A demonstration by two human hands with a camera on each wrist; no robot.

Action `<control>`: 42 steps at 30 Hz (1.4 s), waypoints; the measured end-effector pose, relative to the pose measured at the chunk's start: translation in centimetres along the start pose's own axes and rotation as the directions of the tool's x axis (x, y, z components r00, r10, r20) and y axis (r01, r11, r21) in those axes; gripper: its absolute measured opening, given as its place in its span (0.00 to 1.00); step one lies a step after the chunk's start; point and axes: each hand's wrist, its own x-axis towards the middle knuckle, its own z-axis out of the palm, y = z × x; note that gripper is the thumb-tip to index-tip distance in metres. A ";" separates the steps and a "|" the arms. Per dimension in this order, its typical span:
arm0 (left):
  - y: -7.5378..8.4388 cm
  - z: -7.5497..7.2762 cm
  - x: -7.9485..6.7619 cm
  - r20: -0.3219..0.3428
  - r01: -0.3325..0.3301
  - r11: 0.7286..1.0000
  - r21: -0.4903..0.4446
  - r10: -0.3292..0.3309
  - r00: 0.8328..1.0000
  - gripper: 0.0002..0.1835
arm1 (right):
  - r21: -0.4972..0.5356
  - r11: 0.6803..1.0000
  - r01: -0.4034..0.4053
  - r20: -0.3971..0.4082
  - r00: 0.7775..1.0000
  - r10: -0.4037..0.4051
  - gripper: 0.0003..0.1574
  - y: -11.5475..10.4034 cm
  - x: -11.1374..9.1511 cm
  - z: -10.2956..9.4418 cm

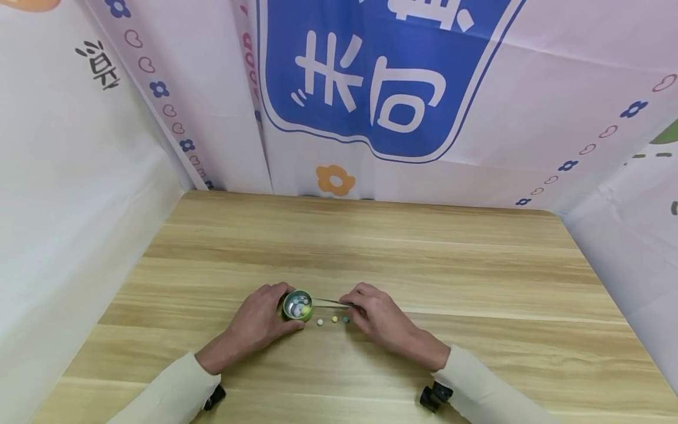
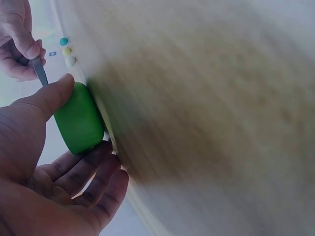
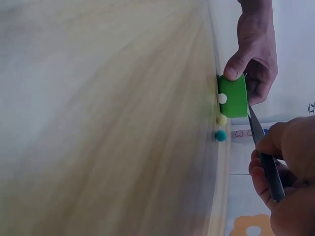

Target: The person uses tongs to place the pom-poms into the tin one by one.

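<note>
My left hand [image 1: 253, 321] holds a small round green tin [image 2: 78, 120], its thumb on one side and fingers on the other. Several pastel balls [image 1: 298, 309], one of them yellow, lie inside the tin's shiny interior. Metal tweezers [image 3: 270, 173] are pinched in my right hand [image 1: 380, 318], pointing left with their tips right at the tin's rim. Just right of the tin, a white ball [image 1: 320, 322], a yellow ball [image 1: 335, 319] and a teal ball [image 1: 346, 319] lie in a row on the table, the teal one nearest my right fingers.
The wood-grain table [image 1: 402, 253] reaches back to a printed cloth wall [image 1: 466, 182] with blue and orange designs. White cloth sides [image 1: 79, 235] stand at left and right. Each sleeved wrist carries a small black device [image 1: 435, 396].
</note>
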 end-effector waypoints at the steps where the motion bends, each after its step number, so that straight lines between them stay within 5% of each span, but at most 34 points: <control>1: 0.0 0.0 0.0 -0.001 -0.002 1.000 0.001 0.002 1.000 0.29 | 0.003 1.000 -0.001 -0.001 1.000 0.001 0.14 0.0 -0.1 -0.1; 18: 0.1 -0.2 0.1 0.004 0.001 1.000 -0.006 -0.001 1.000 0.28 | 0.054 0.996 -0.077 0.001 0.997 0.077 0.11 0.7 -1.1 -0.5; 42: 0.1 -0.1 0.0 0.019 0.024 1.000 -0.010 -0.024 1.000 0.29 | 0.037 0.999 -0.017 0.079 0.997 0.014 0.06 0.8 -1.3 -0.2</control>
